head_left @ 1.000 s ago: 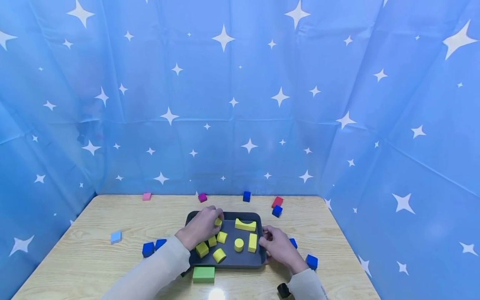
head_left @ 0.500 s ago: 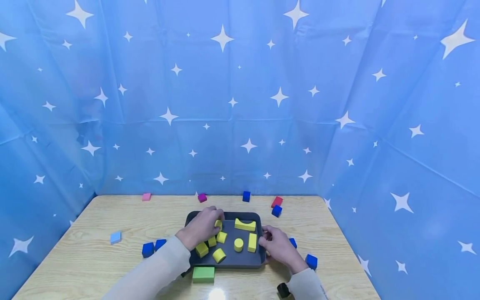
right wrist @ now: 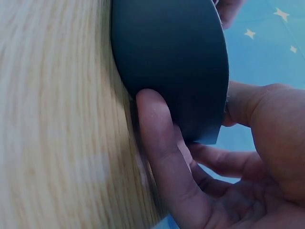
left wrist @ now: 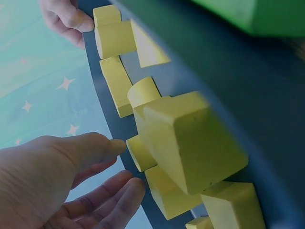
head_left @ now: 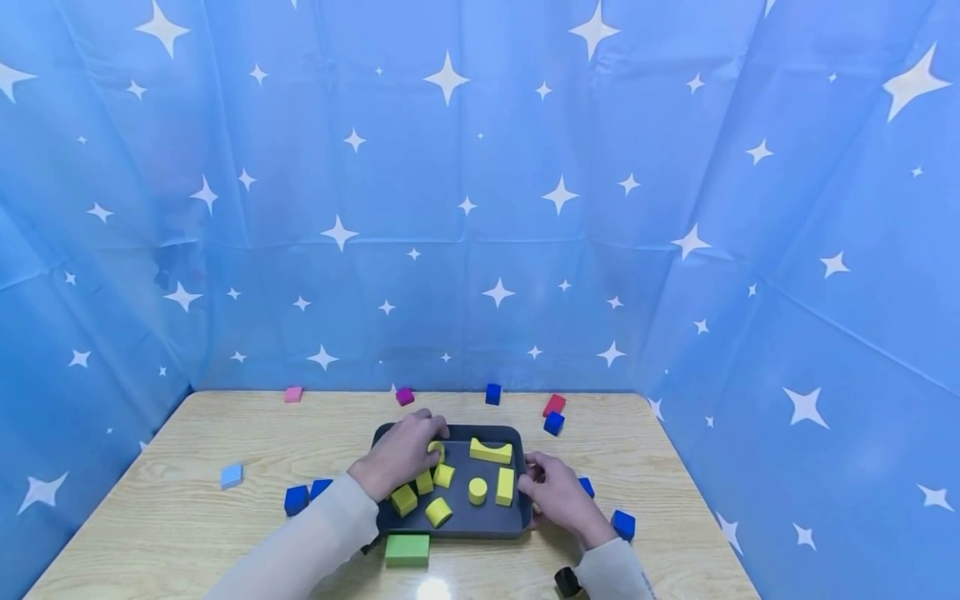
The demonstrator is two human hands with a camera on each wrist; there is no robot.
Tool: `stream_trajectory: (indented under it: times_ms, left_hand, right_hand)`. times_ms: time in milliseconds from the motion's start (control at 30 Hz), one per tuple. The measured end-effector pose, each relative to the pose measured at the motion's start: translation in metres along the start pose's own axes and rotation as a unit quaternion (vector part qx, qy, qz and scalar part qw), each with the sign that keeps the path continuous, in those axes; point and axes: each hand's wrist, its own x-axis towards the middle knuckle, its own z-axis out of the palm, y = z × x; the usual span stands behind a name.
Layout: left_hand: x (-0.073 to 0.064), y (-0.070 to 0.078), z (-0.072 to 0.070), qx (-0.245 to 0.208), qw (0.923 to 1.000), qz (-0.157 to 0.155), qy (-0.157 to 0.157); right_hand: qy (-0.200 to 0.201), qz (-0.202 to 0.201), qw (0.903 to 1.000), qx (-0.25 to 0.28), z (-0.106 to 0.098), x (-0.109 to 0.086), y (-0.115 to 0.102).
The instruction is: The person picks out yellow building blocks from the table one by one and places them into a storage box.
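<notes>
A dark grey tray (head_left: 487, 523) holds several yellow blocks, among them an arch-shaped block (head_left: 491, 451), an oblong block (head_left: 506, 486) and an upright cylinder (head_left: 477, 490). My left hand (head_left: 401, 454) reaches over the tray's left side. In the left wrist view its thumb and fingers are spread apart, the thumb tip right beside a small yellow cylinder (left wrist: 141, 153). At the tray's right end, my right hand (head_left: 562, 492) grips the wall, the thumb at the rim and a finger (right wrist: 155, 119) low on the outside. The left forearm partly covers the tray's left wall.
In front of the tray lies a green block (head_left: 407, 550). Blue cubes (head_left: 623, 524) lie on both sides. Along the far edge are a pink block (head_left: 293, 394), a magenta block (head_left: 405, 396) and a red block (head_left: 554, 405). A starred blue curtain (head_left: 420, 208) surrounds the table.
The yellow piece by my left fingertips has shifted slightly and turned, showing a rounder face. The right hand and the tray have stayed in place.
</notes>
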Motion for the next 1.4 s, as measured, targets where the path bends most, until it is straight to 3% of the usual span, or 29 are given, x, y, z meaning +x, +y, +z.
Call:
stream_trajectory:
  times_ms: [667,1000,1400]
  left_hand:
    - [-0.018,-0.008,-0.019,0.007,0.998,-0.03,0.056]
    - [-0.039,-0.019,-0.025,-0.004,0.9951,-0.056,0.082]
    - [-0.068,-0.045,-0.031,0.009,0.9903,-0.082,0.112]
  right_hand:
    - [-0.018,-0.028,0.9993,-0.017,-0.004,-0.001,-0.001]
    - [-0.012,-0.024,0.9996,-0.014,-0.001,-0.001,-0.001]
    - [-0.012,-0.013,0.9998,-0.001,-0.003,-0.004,-0.003]
